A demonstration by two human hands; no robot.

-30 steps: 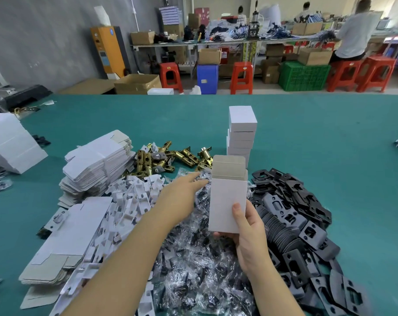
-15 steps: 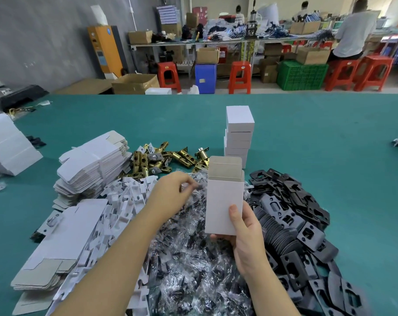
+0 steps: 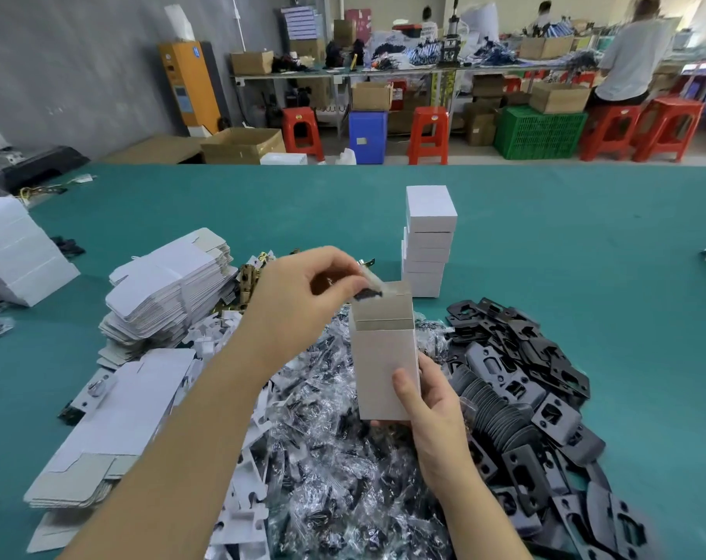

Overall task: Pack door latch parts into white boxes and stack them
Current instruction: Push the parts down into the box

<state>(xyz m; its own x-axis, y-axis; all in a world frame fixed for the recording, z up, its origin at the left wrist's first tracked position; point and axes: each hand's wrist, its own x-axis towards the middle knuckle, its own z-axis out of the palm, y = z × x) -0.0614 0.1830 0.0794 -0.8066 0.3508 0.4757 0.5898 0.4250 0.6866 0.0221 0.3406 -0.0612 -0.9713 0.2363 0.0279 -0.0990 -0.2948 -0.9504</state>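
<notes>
My right hand [image 3: 432,414] grips an upright white box [image 3: 383,357] by its lower half, with the top flap open. My left hand [image 3: 298,305] pinches a small clear bag of dark screws [image 3: 369,286] right at the box's open mouth. Under both hands lies a heap of such clear bags [image 3: 343,458]. A stack of closed white boxes [image 3: 428,240] stands just behind. Black latch plates [image 3: 525,377] are piled to the right, brass latches [image 3: 248,276] show behind my left hand.
Flat unfolded white cartons [image 3: 169,289] are stacked at the left, more of them [image 3: 112,422] nearer me, with white plastic inserts [image 3: 205,337] between. A large white box [image 3: 15,252] lies far left. The green table [image 3: 585,244] stretches behind; people work at benches beyond.
My left hand picked a small bag out of the heap and lifted it up and right to the box's open top. The box stayed upright in my right hand.
</notes>
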